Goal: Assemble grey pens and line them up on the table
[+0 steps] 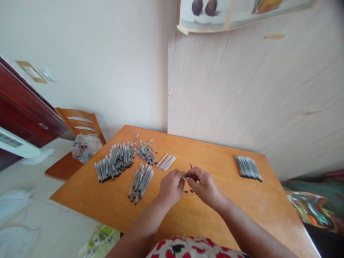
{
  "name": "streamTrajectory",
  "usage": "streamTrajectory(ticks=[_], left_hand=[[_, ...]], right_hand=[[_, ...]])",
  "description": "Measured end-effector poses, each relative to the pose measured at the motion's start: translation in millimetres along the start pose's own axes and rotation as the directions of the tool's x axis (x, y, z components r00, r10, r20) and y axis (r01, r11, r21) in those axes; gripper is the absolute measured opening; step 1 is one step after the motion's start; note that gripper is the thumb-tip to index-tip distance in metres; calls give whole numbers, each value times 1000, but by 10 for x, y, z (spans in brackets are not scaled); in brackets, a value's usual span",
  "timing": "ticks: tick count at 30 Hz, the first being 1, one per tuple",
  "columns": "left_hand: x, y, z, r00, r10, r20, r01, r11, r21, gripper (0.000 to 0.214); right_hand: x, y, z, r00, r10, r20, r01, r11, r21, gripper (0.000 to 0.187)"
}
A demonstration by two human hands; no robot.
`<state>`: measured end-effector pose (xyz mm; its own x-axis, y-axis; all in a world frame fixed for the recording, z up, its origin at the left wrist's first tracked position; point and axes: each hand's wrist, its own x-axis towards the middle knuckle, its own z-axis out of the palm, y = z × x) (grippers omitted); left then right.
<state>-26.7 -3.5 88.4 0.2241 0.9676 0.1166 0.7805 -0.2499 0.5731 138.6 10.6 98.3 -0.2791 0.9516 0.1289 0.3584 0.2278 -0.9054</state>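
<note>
My left hand (172, 186) and my right hand (204, 187) meet above the middle of the table, both with closed fingers. Between their fingertips shows a small dark piece (185, 176), mostly hidden, so its kind is unclear. Just beyond my right hand a thin dark-tipped piece (190, 166) pokes out. Small black bits (186, 192) lie on the table below the hands. To the left of my left hand is a short row of pale pen-like tubes (166, 162). A loose bundle of grey pens with black ends (141, 182) lies nearer to me.
A large pile of similar pens (115, 161) and a smaller jumbled pile (146, 152) occupy the left of the wooden table (220, 215). A neat pen stack (247, 167) lies at the far right. A chair (80, 122) holding a plastic bag (86, 147) stands beyond the left edge.
</note>
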Motion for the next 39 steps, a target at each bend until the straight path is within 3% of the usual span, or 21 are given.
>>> streamTrajectory(ticks=[7, 22, 29, 35, 39], left_hand=[[7, -19, 23, 1000, -5, -12, 5, 1000, 3, 19], [4, 23, 38, 997, -44, 58, 40, 998, 54, 20], [-12, 32, 63, 998, -13, 54, 10, 998, 54, 22], [-19, 24, 105, 999, -5, 44, 1, 995, 101, 18], [-6, 25, 124, 1000, -12, 25, 12, 1000, 15, 21]], right_hand=[[0, -3, -20, 998, 43, 54, -48, 995, 91, 10], [34, 28, -93, 996, -28, 89, 43, 985, -167, 13], [34, 38, -108, 996, -13, 93, 28, 985, -168, 28], [21, 108, -77, 993, -3, 115, 34, 963, -268, 39], [3, 150, -35, 995, 5, 104, 22, 966, -257, 42]])
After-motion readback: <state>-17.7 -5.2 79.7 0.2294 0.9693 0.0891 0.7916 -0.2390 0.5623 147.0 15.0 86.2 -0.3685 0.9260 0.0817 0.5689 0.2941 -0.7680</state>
